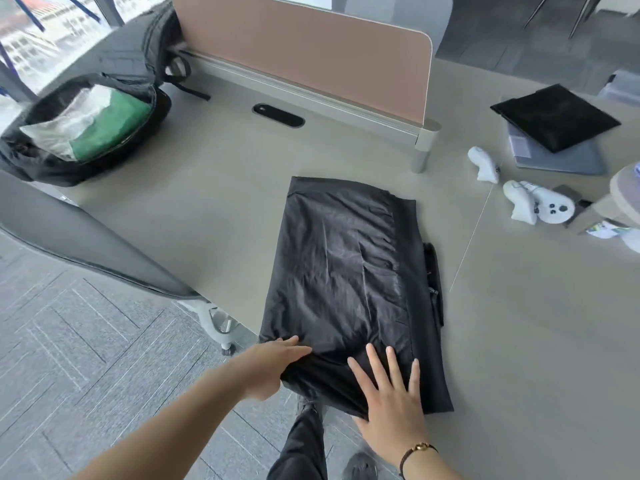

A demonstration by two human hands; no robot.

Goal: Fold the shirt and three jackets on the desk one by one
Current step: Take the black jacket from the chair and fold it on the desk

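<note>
Both hands (fingers (393, 367) flat) press black jacket (346, 271).

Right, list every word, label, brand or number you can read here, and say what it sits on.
None can be read.
The small printed card at the desk's right edge carries colour print, too blurred to read.
The white controllers, black jacket and open backpack show no legible marking.

Black jacket (346, 271) folded into a long rectangle, lying flat on my bench (207, 209), near end at the bench edge and slightly overhanging. Shiny, wrinkled fabric; a matte strip runs down its right side, with a dark bit poking out there. Second black garment (554, 116), folded square, far right, well apart, sitting on a grey flat thing.
</note>
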